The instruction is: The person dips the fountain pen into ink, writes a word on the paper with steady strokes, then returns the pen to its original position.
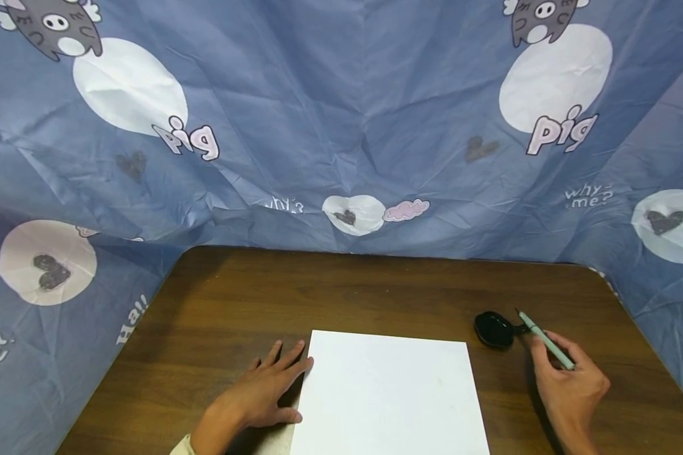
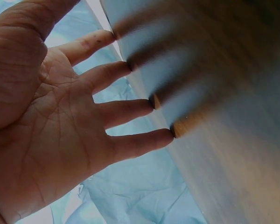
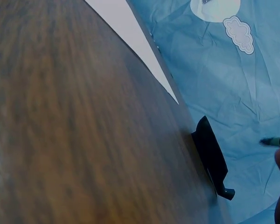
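A blank white sheet of paper (image 1: 389, 392) lies on the wooden table in front of me. My left hand (image 1: 262, 393) has its fingers spread, fingertips down on the wood, with the index finger and thumb at the sheet's left edge. In the left wrist view the palm (image 2: 60, 116) faces the camera and holds nothing. My right hand (image 1: 575, 385) pinches a pale green pen (image 1: 553, 349), its dark tip pointing away from me. Just left of that pen sits a black rounded object (image 1: 494, 330) with a short handle, which also shows side-on in the right wrist view.
The brown wooden table (image 1: 341, 287) has rounded far corners. Behind it and along its sides hangs a creased blue cloth (image 1: 296, 158) printed with pigs, hearts and lettering, meeting the table's far edge.
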The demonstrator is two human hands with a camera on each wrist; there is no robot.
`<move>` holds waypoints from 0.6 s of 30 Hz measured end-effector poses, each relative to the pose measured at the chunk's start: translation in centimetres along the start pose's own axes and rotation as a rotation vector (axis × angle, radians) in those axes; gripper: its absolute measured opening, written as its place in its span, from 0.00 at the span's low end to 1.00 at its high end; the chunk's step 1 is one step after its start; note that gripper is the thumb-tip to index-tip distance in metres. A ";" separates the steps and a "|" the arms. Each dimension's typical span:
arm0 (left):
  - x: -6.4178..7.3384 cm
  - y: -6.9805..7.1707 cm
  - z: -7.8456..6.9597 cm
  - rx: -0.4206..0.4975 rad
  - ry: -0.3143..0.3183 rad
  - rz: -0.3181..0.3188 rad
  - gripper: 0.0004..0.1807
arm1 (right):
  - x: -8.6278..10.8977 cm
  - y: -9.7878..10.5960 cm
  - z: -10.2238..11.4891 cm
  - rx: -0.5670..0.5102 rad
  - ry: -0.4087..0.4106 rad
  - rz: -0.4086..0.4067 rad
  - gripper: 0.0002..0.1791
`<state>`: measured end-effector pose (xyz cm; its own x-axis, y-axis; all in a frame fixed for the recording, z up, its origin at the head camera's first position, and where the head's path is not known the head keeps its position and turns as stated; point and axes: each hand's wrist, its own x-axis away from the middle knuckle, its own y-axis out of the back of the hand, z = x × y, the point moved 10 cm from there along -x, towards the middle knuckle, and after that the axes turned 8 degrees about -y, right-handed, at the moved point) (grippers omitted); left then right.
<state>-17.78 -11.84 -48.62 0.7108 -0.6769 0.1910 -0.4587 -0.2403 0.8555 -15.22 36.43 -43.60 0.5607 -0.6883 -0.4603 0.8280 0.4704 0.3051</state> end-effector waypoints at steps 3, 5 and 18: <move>0.0 0.0 0.1 -0.001 0.002 0.002 0.48 | 0.0 0.1 -0.1 -0.039 -0.019 -0.002 0.07; 0.1 0.0 0.1 0.003 0.004 0.004 0.48 | 0.0 0.2 -0.2 -0.058 -0.035 -0.008 0.07; 0.1 0.0 0.1 0.018 -0.006 0.001 0.48 | 0.5 0.2 0.4 -0.096 -0.117 0.015 0.11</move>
<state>-17.74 -11.99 -48.60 0.7073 -0.6812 0.1888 -0.4687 -0.2520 0.8466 -14.74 35.96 -43.41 0.5742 -0.7381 -0.3542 0.8185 0.5274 0.2278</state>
